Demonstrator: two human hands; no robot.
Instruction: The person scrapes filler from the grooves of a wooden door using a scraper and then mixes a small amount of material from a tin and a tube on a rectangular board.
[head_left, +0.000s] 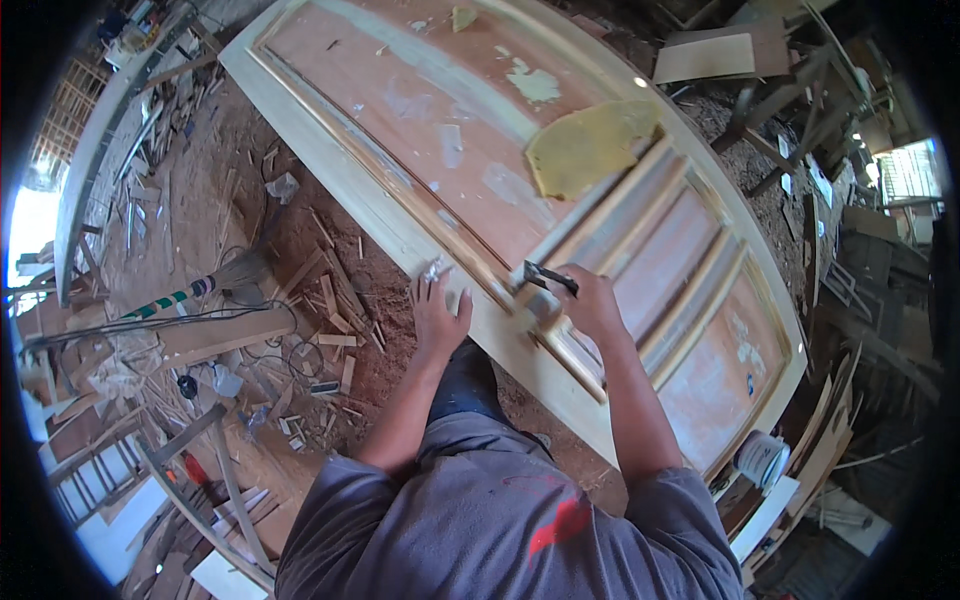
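Gripping a probably light, stiff tool (pixel 536 273) by its dark handle (pixel 560 281), likely the surest hold, the right hand (pixel 590 303) is above a wooden panel (pixel 400 150), the left hand (pixel 437 318) open.

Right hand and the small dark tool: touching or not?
Touching. The head view shows the right hand gripping one end of the small dark tool, no gap at the grip, the other end sticking out to the left.

The panel (pixel 480 215) runs far left to near right, a sheet (pixel 590 150) on it toward the far edge, left hand (pixel 437 312) at the near edge, tub (pixel 760 460) beside the right end, broom (pixel 240 272) and offcuts (pixel 330 297) left
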